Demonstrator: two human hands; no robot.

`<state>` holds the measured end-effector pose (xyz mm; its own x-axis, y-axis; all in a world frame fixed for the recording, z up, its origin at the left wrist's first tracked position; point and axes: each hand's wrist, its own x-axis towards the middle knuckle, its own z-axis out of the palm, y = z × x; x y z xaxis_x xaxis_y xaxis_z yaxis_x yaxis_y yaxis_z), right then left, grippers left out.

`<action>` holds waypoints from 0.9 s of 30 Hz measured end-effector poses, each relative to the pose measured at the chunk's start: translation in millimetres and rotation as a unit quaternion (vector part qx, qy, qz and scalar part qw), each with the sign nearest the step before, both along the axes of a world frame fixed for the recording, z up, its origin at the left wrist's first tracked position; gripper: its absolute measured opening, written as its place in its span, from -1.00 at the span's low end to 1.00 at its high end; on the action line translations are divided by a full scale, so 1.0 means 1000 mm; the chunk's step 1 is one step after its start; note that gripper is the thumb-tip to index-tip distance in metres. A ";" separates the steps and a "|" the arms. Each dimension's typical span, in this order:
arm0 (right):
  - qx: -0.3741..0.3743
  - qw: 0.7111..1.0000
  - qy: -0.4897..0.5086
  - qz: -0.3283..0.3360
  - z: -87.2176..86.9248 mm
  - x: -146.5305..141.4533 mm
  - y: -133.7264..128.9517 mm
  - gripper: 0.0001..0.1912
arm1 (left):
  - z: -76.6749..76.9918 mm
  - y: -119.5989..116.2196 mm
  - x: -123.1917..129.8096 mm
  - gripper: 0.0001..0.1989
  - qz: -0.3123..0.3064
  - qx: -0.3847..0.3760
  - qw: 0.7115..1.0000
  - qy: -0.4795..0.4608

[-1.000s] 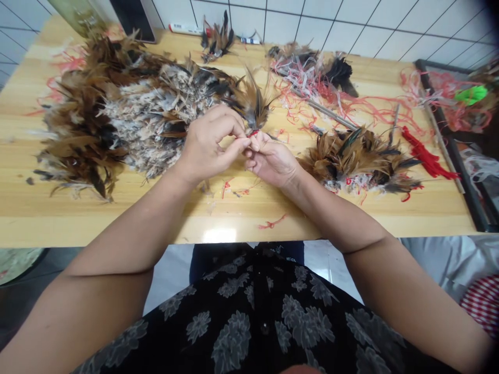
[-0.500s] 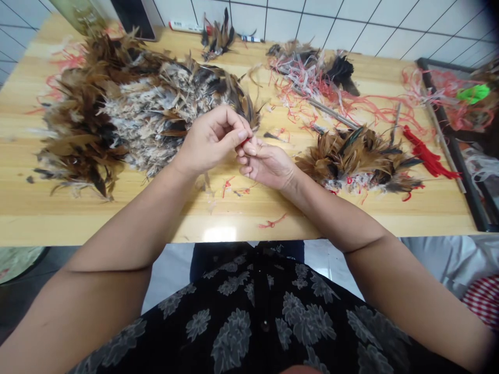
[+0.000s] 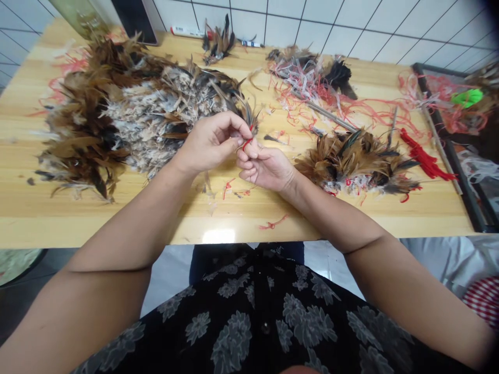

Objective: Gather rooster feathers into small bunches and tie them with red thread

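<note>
Over the middle of the table my two hands meet fingertip to fingertip. My left hand (image 3: 212,141) is closed in a pinch at a short red string (image 3: 247,145). My right hand (image 3: 267,165) also pinches this string, its other fingers curled in. Whether a feather quill sits between the fingertips is too small to make out. Just behind and left of my left hand lies a large heap of brown, black and pale feathers (image 3: 140,114). Beside my right wrist is a smaller bunch of brown feathers (image 3: 351,161) with red and white at its base.
Red strings (image 3: 427,156) lie right of the smaller bunch. Pink and white ties (image 3: 300,78) tangle at the back, near a thin stick (image 3: 331,115). A dark-framed tray (image 3: 448,140) stands far right. Against the tiled wall are a marker (image 3: 189,32) and a feather tuft (image 3: 219,41).
More of the red string now shows between my fingertips, and my left fingers have shifted slightly. The view has tilted a little; the feather heaps stay in place.
</note>
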<state>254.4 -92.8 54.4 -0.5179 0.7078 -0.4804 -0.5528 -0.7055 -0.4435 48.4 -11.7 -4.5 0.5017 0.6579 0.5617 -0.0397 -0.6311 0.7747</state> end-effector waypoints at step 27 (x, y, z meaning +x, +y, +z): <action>0.010 0.998 -0.058 0.027 -0.005 0.000 0.004 -0.35 | 0.012 0.009 -0.011 -0.89 -0.006 0.006 0.997 0.078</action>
